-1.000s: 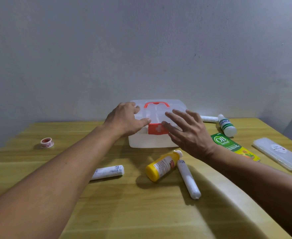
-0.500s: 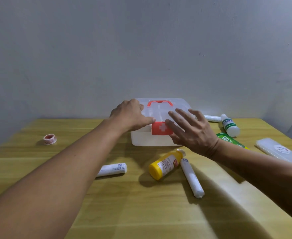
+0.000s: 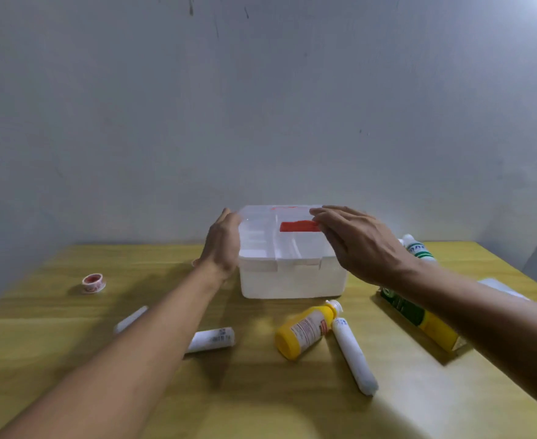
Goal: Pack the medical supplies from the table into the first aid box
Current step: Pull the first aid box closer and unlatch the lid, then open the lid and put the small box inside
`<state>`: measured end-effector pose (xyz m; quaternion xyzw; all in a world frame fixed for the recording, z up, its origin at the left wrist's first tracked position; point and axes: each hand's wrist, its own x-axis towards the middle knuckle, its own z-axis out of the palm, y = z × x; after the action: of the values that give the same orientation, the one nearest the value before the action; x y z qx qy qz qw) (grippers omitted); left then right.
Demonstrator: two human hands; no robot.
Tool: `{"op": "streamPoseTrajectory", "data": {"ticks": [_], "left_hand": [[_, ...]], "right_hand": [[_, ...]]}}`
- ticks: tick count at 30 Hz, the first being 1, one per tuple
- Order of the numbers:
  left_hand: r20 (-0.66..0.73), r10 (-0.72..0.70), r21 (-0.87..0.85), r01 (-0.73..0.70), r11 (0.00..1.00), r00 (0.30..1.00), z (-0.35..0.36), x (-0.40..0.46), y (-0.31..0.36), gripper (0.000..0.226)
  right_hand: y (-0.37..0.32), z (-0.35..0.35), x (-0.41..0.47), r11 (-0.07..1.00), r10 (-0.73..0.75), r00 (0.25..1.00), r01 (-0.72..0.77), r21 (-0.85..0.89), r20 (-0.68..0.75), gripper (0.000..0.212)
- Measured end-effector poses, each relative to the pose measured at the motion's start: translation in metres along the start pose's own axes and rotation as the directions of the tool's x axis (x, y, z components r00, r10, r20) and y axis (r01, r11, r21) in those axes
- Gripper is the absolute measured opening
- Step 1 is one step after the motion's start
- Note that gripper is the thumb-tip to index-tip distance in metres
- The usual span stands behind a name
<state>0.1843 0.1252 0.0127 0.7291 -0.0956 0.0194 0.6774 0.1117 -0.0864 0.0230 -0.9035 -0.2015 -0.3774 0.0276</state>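
A white translucent first aid box (image 3: 292, 282) stands at the far middle of the wooden table. Its lid (image 3: 261, 231) is tilted up, and the red latch (image 3: 299, 226) hangs on the lid's raised front edge. My left hand (image 3: 221, 248) grips the lid's left side. My right hand (image 3: 360, 245) holds the lid's front right edge, fingertips at the latch. In front of the box lie a yellow bottle (image 3: 303, 332) and a white bandage roll (image 3: 352, 354). Another white roll (image 3: 211, 339) lies partly under my left forearm.
A small red-and-white tape roll (image 3: 93, 282) sits at the left. A green and yellow carton (image 3: 419, 321) lies right of the box, partly under my right arm. A white bottle with green bands (image 3: 416, 248) and a clear flat case (image 3: 501, 288) are far right.
Both hands went from the closed box's front and latch to the lid's sides. The lid has swung upward, so the box is now open at the front.
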Motion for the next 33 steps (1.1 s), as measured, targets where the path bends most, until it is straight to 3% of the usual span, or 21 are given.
{"op": "streamPoseTrajectory", "data": {"ticks": [2,4,7,10,12,16,21,27,30,33], "left_hand": [[-0.108,0.013,-0.008,-0.014,1.000,0.994,0.002,-0.002,0.000,0.029],[-0.189,0.077,0.110,-0.057,0.992,0.979,0.006,-0.008,-0.004,0.025],[-0.116,0.078,0.334,-0.036,0.942,0.990,0.011,-0.009,-0.015,0.040],[0.063,0.094,0.689,-0.111,0.716,0.994,0.017,-0.007,-0.021,0.059],[0.154,0.098,0.803,-0.182,0.567,0.983,0.019,-0.007,-0.023,0.062],[0.195,0.027,0.857,-0.183,0.482,0.981,0.019,-0.011,-0.018,0.071],[0.209,0.004,0.882,-0.190,0.430,0.978,0.018,-0.013,-0.011,0.095],[0.207,-0.008,0.901,-0.187,0.391,0.978,0.018,-0.011,-0.013,0.118],[0.204,-0.018,0.911,-0.183,0.368,0.979,0.019,-0.008,-0.014,0.122],[0.236,-0.030,0.938,-0.220,0.267,0.971,0.019,-0.001,-0.013,0.124]], "right_hand": [[0.001,-0.008,0.013,0.996,0.069,0.997,-0.066,0.067,-0.044,0.029],[0.006,-0.012,0.028,0.989,0.112,0.991,-0.103,0.108,-0.079,0.029],[0.018,-0.012,0.055,0.982,0.167,0.978,-0.154,0.108,-0.126,0.026],[0.030,-0.006,0.078,0.978,0.200,0.966,-0.186,0.097,-0.165,0.026],[0.037,0.001,0.085,0.986,0.162,0.971,-0.154,0.056,-0.173,0.025],[0.050,0.017,0.090,0.986,0.162,0.985,-0.164,-0.034,-0.064,0.032],[0.055,0.032,0.097,0.940,0.341,0.918,-0.325,-0.108,0.201,0.066],[0.058,0.026,0.094,0.946,0.323,0.913,-0.310,-0.090,0.248,0.080],[0.062,0.010,0.078,0.916,0.399,0.877,-0.398,-0.060,0.268,0.069],[0.063,-0.016,0.048,0.870,0.493,0.797,-0.456,-0.187,0.349,0.031]]}}
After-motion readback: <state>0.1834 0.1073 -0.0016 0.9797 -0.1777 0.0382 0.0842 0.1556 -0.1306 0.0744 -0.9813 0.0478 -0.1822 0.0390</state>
